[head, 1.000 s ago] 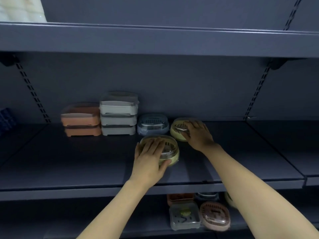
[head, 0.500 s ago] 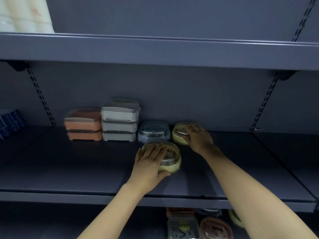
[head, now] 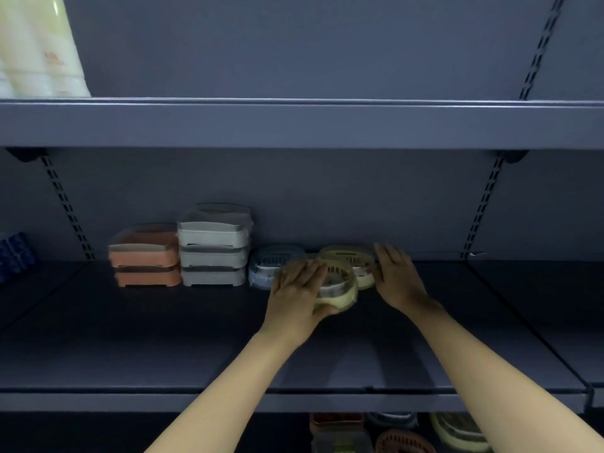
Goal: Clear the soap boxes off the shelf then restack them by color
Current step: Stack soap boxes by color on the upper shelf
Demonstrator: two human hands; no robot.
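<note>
My left hand (head: pixel 299 291) grips a round yellow soap box (head: pixel 340 294), lifted a little and tilted, just in front of a second yellow soap box (head: pixel 354 261) at the back of the middle shelf (head: pixel 196 338). My right hand (head: pixel 397 279) is beside that second box on its right, fingers straight and holding nothing. A blue round soap box (head: pixel 266 266) stands left of it. Further left stand a stack of three grey-white boxes (head: pixel 214 248) and a stack of two orange boxes (head: pixel 145 258).
The shelf below holds more soap boxes: an orange one (head: pixel 336 420), a pink round one (head: pixel 403 441), a yellow one (head: pixel 457 431). Pale packages (head: pixel 36 47) sit on the top shelf at left. Blue items (head: pixel 13 255) lie at the far left.
My left hand has carried the yellow box back toward the rear yellow box. My right hand has come off that rear box's lid and moved to its right side. The view tilted up.
</note>
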